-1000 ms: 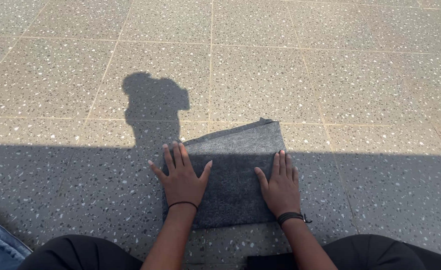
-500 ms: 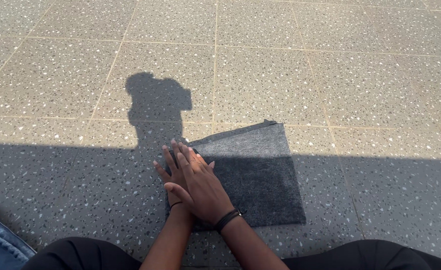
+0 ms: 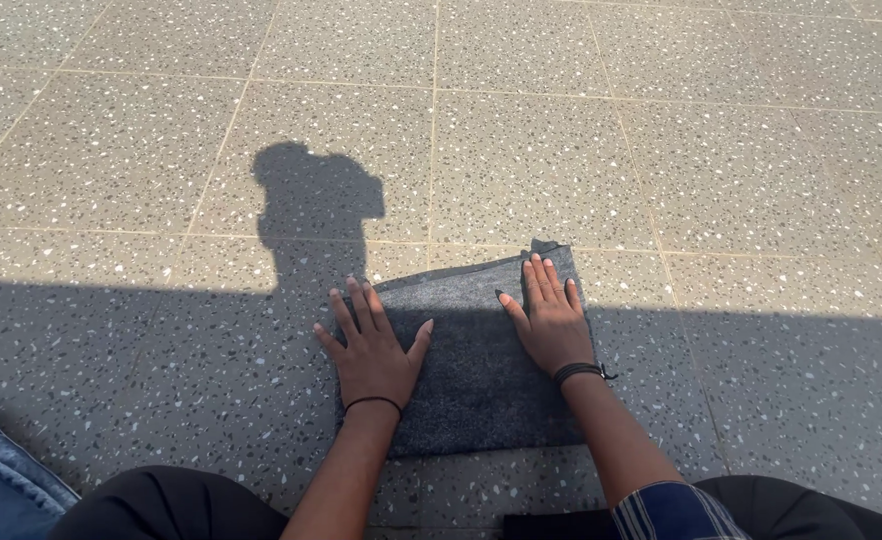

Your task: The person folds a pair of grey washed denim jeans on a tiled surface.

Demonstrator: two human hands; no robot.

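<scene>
A folded dark grey cloth (image 3: pixel 471 370) lies flat on the speckled tile floor in front of my knees. My left hand (image 3: pixel 369 350) rests palm down on the cloth's left edge, fingers spread, partly on the floor. My right hand (image 3: pixel 549 318) presses flat on the cloth's right side near its far corner, fingers together and pointing away from me. Both wrists wear thin dark bands. Neither hand grips anything.
The terrazzo tile floor (image 3: pixel 561 150) stretches ahead in sunlight, with my shadow (image 3: pixel 316 210) cast across it. A piece of blue denim (image 3: pixel 1 480) lies at the lower left. My dark-trousered legs (image 3: pixel 171 505) frame the bottom edge.
Half a second ago my hands were stacked on the cloth's left edge. My right hand has slid to the right side; the cloth now appears narrower.
</scene>
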